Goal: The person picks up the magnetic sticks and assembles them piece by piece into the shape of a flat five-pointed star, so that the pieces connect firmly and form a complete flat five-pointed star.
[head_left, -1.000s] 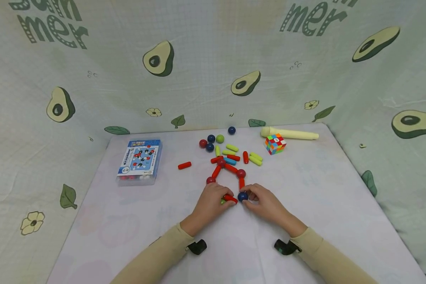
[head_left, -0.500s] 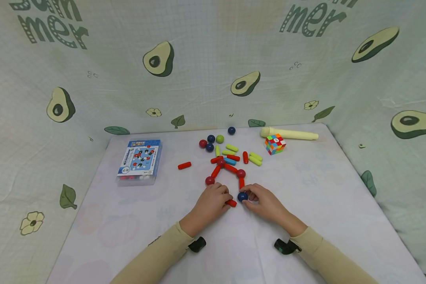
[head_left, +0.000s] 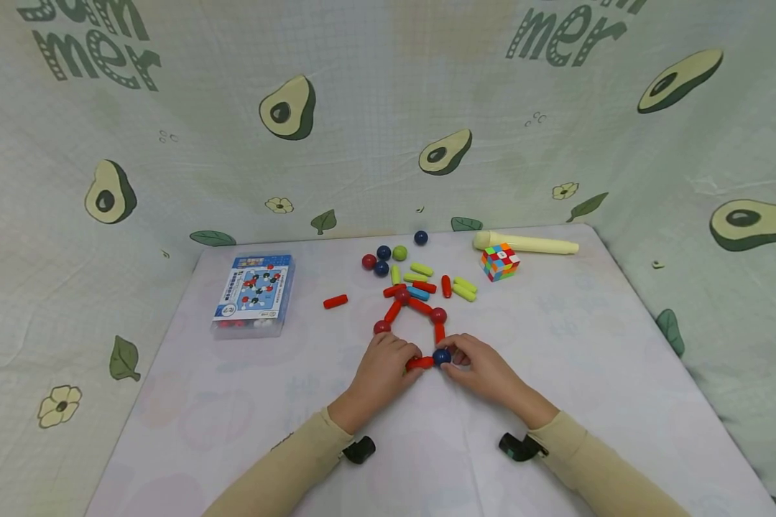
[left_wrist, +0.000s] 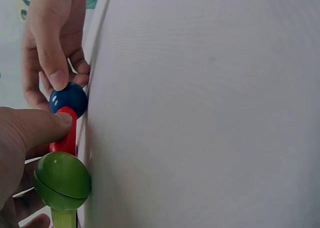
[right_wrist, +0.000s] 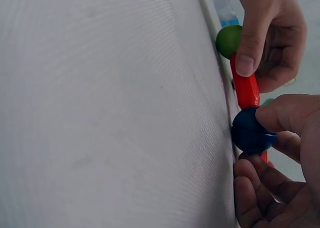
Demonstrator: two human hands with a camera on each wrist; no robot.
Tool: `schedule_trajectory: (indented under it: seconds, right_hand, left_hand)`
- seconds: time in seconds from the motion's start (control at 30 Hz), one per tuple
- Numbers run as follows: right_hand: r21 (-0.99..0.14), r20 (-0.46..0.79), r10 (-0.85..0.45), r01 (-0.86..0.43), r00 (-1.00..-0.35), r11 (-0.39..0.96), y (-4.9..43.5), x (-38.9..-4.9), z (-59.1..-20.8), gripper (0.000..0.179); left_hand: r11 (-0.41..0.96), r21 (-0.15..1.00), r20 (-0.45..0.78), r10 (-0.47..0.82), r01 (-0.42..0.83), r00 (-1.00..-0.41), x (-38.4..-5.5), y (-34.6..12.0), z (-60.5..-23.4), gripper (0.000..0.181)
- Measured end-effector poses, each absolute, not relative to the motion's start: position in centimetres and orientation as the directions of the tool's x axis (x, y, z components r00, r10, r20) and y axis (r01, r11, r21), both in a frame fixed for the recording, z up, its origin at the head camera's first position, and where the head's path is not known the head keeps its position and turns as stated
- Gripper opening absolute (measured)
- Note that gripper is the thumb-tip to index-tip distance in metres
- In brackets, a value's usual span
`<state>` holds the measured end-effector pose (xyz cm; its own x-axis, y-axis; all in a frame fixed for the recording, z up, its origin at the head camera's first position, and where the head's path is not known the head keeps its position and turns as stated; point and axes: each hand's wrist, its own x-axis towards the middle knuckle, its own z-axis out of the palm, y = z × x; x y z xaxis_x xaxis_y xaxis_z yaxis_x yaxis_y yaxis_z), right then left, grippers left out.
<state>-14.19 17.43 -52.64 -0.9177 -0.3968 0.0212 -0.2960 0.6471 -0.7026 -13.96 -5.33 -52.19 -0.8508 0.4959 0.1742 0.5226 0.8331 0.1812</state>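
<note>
My left hand (head_left: 384,366) pinches a red rod (head_left: 420,362) between thumb and fingers. One end of that rod meets a dark blue ball (head_left: 442,357); the other carries a green ball (left_wrist: 62,180) with a yellow-green rod (left_wrist: 64,219) beyond it. My right hand (head_left: 481,370) holds the blue ball by thumb and fingertips. From the blue ball a red rod (head_left: 440,333) runs up to a red ball (head_left: 438,316). More red rods link it to a second red ball (head_left: 402,296) and a third red ball (head_left: 381,327), which lies just past my left fingers.
Behind the chain lie several loose yellow-green rods (head_left: 422,269) and loose balls (head_left: 399,253). A lone red rod (head_left: 335,301) lies to the left, with a molecule-kit box (head_left: 254,294) farther out. At back right stand a puzzle cube (head_left: 501,261) and a pale yellow microphone-shaped stick (head_left: 537,245).
My left hand has turned the red rod, tilted and apart from the blue ball before, so its tip now meets the ball. My right hand has kept its hold on the blue ball.
</note>
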Motion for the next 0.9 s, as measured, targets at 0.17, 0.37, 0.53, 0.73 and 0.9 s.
schedule_trajectory:
  seconds: [0.17,0.37,0.53,0.73,0.9]
  right_hand:
    - [-0.703,0.017,-0.396,-0.292,-0.918,0.648,17.5,-14.2,-52.7,0.035]
    - [-0.700,0.026,-0.401,-0.303,-0.916,0.646,17.5,-14.0,-52.6,0.035]
    - [-0.686,0.016,-0.402,-0.303,-0.916,0.662,17.3,-13.9,-52.4,0.035]
    - [-0.688,-0.038,-0.469,-0.317,-0.883,0.653,17.4,-13.7,-51.9,0.029]
    - [-0.732,-0.056,-0.354,-0.203,-0.934,0.650,17.7,-14.6,-51.8,0.035]
  left_hand:
    - [0.836,0.203,0.162,0.486,0.511,-0.859,-14.0,-5.4,-52.3,0.031]
    - [0.836,0.229,0.082,0.495,0.499,-0.865,-13.8,-6.6,-52.1,0.040]
    - [0.819,0.238,0.062,0.525,0.523,-0.849,-13.9,-8.3,-51.9,0.037]
    - [0.808,0.337,0.097,0.481,0.484,-0.871,-13.7,-9.4,-52.2,0.038]
    - [0.808,0.523,0.128,0.239,0.271,-0.962,-14.8,-10.4,-52.7,0.042]
